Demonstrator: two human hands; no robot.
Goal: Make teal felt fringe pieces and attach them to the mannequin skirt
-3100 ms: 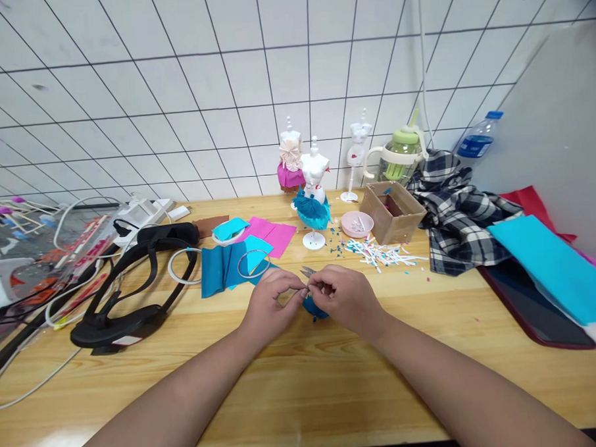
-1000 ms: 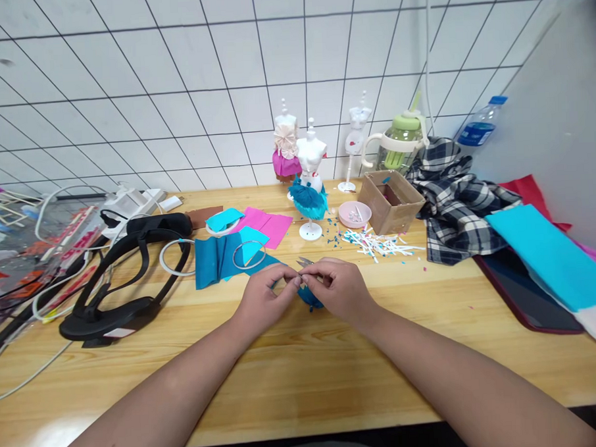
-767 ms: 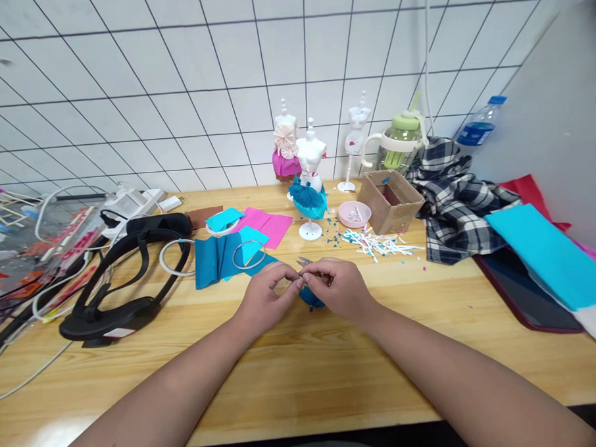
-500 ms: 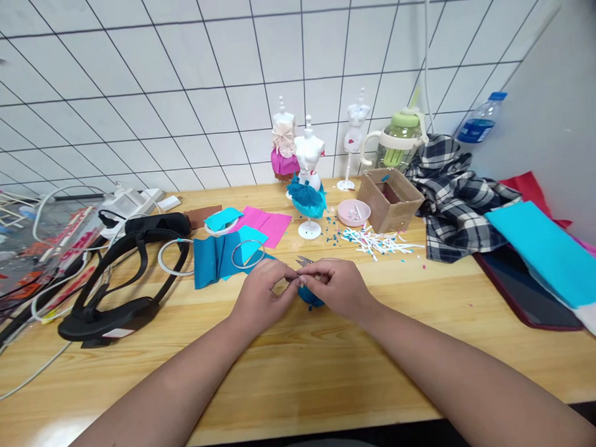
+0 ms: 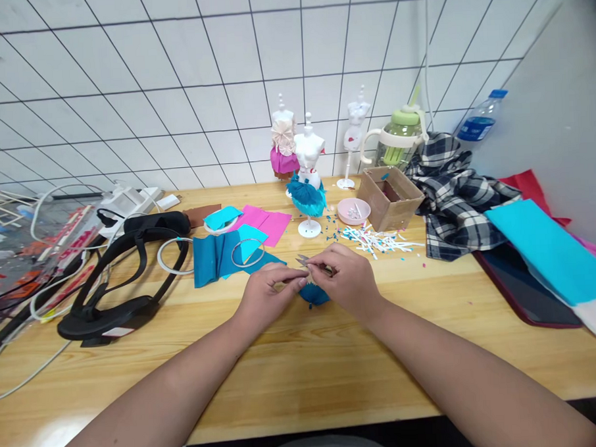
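My left hand (image 5: 273, 292) pinches something too small to make out, its fingertips meeting those of my right hand. Small metal scissors (image 5: 303, 259) stick out of my right hand (image 5: 347, 277), which is closed round them. Just below the fingertips a dark teal piece (image 5: 314, 294) with a jagged upper edge rests on the wooden table (image 5: 295, 382). Behind the hands stands a white mini mannequin (image 5: 308, 150) in a teal ruffled skirt (image 5: 309, 196). Teal folded paper (image 5: 213, 259) with a thin ring (image 5: 248, 253) on it lies to the left.
Further back are two mannequins (image 5: 283, 135) (image 5: 355, 125), a pink dish (image 5: 353, 211), paper scraps (image 5: 378, 240), a cardboard box (image 5: 392, 198) and a green-lidded jug (image 5: 403, 136). A black headset (image 5: 109, 317) lies left; plaid cloth (image 5: 459, 196) and a dark tablet (image 5: 528, 292) lie right.
My right hand has shifted slightly right and turned, and the scissors sit lower in its fingers. My left fingertips have moved a little right. More of the teal piece shows.
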